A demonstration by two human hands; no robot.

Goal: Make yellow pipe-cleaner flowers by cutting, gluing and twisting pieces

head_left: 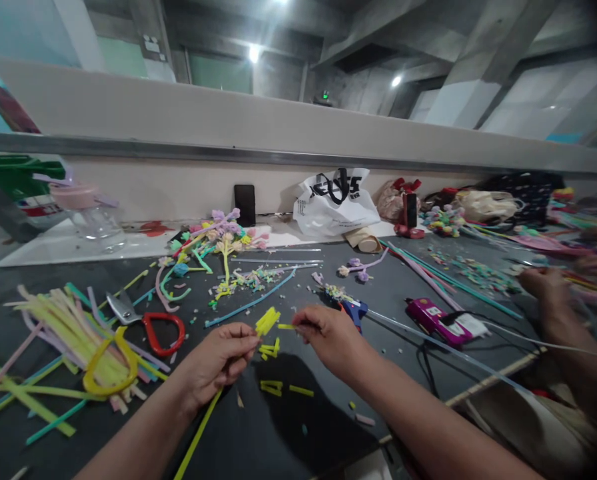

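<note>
A person's left hand (223,360) pinches a bunch of yellow strips (267,321), seemingly part-built, while the right hand (331,337) holds a short strip (285,327) between thumb and fingers just beside it, cut yellow pieces (301,391) lying unattached on the dark table (248,447).

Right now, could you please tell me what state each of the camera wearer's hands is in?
Left hand: closed, holding a yellow bundle.
Right hand: closed, pinching a short yellow strip.
</note>
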